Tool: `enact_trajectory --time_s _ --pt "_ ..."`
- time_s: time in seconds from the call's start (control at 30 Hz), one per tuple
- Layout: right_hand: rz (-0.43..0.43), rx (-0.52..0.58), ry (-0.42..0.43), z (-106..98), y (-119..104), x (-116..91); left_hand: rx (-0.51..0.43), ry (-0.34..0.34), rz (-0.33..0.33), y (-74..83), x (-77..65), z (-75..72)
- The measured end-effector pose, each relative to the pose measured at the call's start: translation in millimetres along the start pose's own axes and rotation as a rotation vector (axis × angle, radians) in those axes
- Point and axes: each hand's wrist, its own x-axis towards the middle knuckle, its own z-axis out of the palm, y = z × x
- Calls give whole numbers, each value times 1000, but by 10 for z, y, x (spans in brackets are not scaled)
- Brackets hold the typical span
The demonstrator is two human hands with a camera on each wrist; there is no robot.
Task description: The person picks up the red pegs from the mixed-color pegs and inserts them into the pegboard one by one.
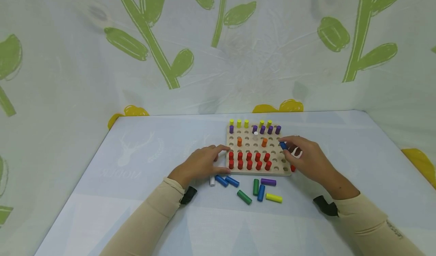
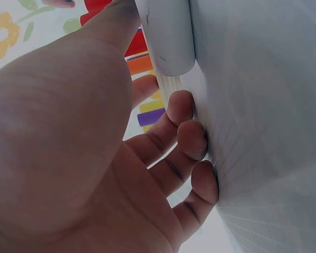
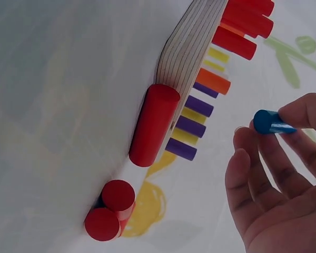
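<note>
My right hand point(image 1: 308, 157) pinches a blue peg point(image 1: 283, 145) between thumb and fingertips, over the right edge of a wooden pegboard point(image 1: 260, 173). The right wrist view shows this blue peg point(image 3: 274, 122) held apart from the board, tilted. My left hand point(image 1: 202, 161) rests at the board's left edge, thumb near the front corner and index finger farther back. Two rows of red pegs point(image 1: 249, 156) stand at the board's front. Behind them are two orange pegs point(image 1: 264, 142), a white peg point(image 1: 256, 135), several purple pegs point(image 1: 270, 130) and several yellow pegs point(image 1: 239, 123).
Loose on the table before the board lie a white peg point(image 1: 212, 180), blue pegs point(image 1: 232, 181), green pegs point(image 1: 244, 197), a purple peg point(image 1: 268, 182) and a yellow peg point(image 1: 274, 198). Red pegs point(image 3: 155, 126) lie beside the board's right side. A leaf-patterned curtain point(image 1: 272, 67) hangs behind.
</note>
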Motion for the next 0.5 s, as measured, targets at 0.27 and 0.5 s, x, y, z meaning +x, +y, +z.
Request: enact_trajectory --time_s 0.27,0.5 --pt "11 -2 3 8 -8 9 4 0 0 -4 4 7" --pt "72 -9 -49 -2 -10 13 4 2 -1 -3 3 12"
